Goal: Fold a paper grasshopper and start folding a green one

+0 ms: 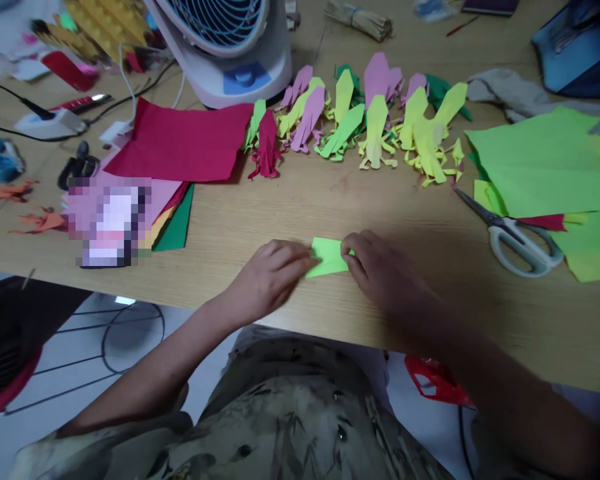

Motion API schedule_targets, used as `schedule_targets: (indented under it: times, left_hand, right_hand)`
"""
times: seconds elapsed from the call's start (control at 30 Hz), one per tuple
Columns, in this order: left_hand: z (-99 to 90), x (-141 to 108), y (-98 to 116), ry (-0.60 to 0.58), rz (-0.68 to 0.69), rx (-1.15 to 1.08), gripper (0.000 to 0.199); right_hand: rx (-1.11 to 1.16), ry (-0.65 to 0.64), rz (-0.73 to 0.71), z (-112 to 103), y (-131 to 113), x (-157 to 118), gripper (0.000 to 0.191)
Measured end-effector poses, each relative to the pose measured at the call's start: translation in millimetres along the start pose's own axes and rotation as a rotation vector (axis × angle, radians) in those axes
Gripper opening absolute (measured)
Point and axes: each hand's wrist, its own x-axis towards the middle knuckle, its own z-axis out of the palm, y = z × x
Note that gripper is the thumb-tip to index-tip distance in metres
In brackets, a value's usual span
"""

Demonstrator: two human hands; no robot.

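Note:
A small piece of folded light-green paper (329, 256) lies low over the table, held between my two hands. My left hand (276, 272) has its fingers closed on the paper's left end. At the right end, my right hand (377, 263) pinches the paper between thumb and curled fingers. Beyond the hands stands a row of folded paper figures with cut, curled strips at their lower ends: a red one (267, 143), a pink one (309, 119), a yellow one (377, 130) and several more in green and yellow.
Scissors (517, 245) lie at the right beside light-green sheets (545, 163). A red sheet (180, 143) covers part of a coloured paper stack at the left, near a blurred-out phone (113, 227). A fan (250, 73), a power strip (50, 125) and a bundle of sticks (360, 21) stand farther back.

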Motion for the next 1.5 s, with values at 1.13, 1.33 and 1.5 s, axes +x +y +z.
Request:
schedule_targets:
  times: [1.13, 1.33, 1.5]
  left_hand:
    - [15.5, -0.5, 4.2, -0.267, 0.12, 0.215, 0.081]
    - [20.9, 2.5, 18.9, -0.218, 0.064, 0.266, 0.079]
    - [25.0, 1.2, 24.0, -0.216, -0.006, 0.242, 0.083]
  right_hand:
    - [-0.321, 0.09, -0.251, 10.4, 2.5, -57.4, 0.043]
    - [-0.327, 0.076, -0.152, 16.2, -9.5, -63.3, 0.048]
    - [-0.295, 0.063, -0.094, 19.1, -17.6, -66.4, 0.051]
